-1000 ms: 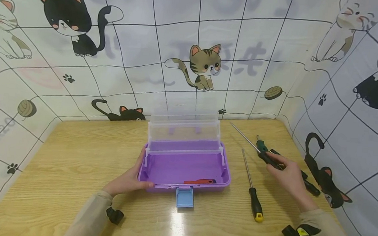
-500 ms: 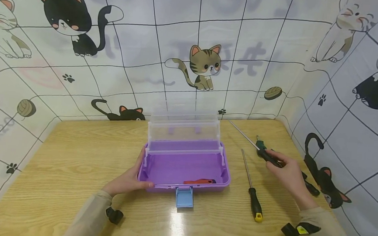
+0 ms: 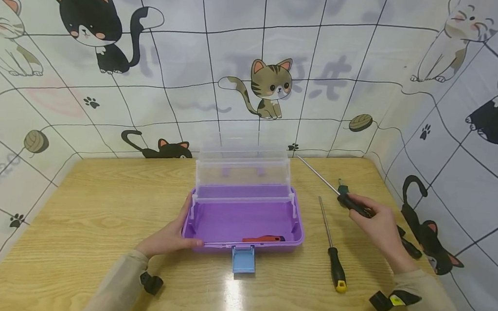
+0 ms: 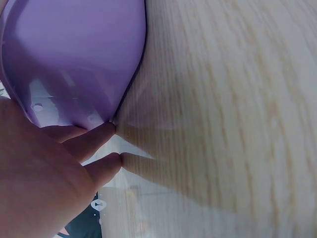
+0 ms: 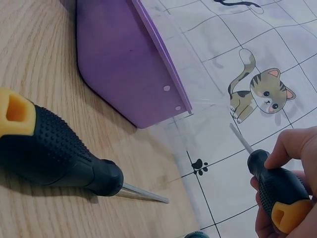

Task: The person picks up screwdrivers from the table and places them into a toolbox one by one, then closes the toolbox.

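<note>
An open purple toolbox (image 3: 277, 247) stands on the table, its clear lid raised at the back. My left hand (image 3: 168, 237) holds the box's left end, thumb on the front rim; the left wrist view has its fingers (image 4: 101, 168) against the purple side. My right hand (image 3: 379, 229) grips a black-handled screwdriver (image 3: 354, 205), its shaft slanting up towards the back wall. Yellow shows on that handle in the right wrist view. Another screwdriver (image 3: 337, 267), black and yellow, lies between box and right hand. A red, flat tool (image 3: 264, 238) with a black end lies inside the box.
A green-handled tool (image 3: 343, 189) lies behind the right hand, partly covered. Beyond the right wrist is a black-handled tool (image 3: 410, 249), also partly hidden. The toolbox's blue latch (image 3: 243, 261) hangs down in front. Cat-patterned sheets (image 3: 172, 71) enclose the wooden table's (image 3: 109, 203) back and sides.
My right hand has shifted slightly left with the screwdriver, whose tip moved left and towards the back. The left hand and toolbox stay put.
</note>
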The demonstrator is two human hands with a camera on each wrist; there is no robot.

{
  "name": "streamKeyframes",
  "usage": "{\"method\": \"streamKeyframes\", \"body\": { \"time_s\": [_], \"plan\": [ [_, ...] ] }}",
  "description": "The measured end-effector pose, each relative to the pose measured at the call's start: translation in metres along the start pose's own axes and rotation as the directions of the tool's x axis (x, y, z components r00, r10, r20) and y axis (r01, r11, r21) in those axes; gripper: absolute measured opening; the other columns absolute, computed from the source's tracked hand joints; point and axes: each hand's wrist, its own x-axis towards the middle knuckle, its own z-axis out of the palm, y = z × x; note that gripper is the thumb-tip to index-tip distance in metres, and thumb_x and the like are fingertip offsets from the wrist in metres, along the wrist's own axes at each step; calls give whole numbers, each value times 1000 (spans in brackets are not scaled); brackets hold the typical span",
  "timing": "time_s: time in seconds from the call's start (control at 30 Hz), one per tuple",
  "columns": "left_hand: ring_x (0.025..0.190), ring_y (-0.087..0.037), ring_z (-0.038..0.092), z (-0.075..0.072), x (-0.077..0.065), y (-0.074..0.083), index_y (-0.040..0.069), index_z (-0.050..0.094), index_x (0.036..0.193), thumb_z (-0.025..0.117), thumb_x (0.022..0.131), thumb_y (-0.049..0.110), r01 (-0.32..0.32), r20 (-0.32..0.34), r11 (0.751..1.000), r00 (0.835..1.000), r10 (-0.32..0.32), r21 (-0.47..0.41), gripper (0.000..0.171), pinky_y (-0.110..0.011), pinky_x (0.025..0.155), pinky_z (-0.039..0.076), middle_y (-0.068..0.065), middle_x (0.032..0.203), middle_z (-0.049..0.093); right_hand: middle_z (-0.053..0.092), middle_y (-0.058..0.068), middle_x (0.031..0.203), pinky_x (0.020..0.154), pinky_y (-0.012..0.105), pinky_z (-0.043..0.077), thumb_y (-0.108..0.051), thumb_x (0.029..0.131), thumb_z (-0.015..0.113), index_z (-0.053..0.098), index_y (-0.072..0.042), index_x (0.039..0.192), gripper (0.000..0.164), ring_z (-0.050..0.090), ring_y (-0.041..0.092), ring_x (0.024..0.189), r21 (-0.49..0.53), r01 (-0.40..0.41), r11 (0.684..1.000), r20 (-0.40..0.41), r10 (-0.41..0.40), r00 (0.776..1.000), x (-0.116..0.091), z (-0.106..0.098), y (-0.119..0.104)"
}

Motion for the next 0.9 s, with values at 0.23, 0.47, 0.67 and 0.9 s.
{"method": "streamKeyframes", "body": {
  "time_s": [0.23,0.47,0.67,0.9],
  "plan": [
    [143,-41,-1,0,0,-1,26,-20,152,81,79,24,0,0,1000,1000,0,-5,125,-64,108,11,-9,159,-18,57,24,127,55,22,40,-9,91,61,60,-2,131,41,52,28,98,-19,10,1000,-11,-10,1000,4,1,-6],
    [143,-41,-2,0,0,1,29,-19,152,81,79,26,6,-2,1000,1000,-6,-9,124,-65,108,11,-9,159,-18,59,23,125,55,20,41,-7,89,63,62,-2,128,39,54,17,94,5,45,999,-33,-44,998,7,3,-10],
    [143,-41,-2,1,0,2,28,-19,152,81,79,26,11,1,1000,1000,-11,-15,124,-64,108,11,-9,159,-18,59,24,125,51,23,40,-6,89,62,63,-1,127,38,52,14,83,40,58,998,-27,-57,998,8,4,-10],
    [143,-41,-1,0,0,2,26,-19,152,81,79,25,6,1,1000,1000,-6,-14,124,-64,108,11,-9,159,-18,58,25,124,45,27,36,-7,91,63,62,1,127,37,51,14,72,85,91,992,-2,-91,996,9,7,-10]
  ]
}}
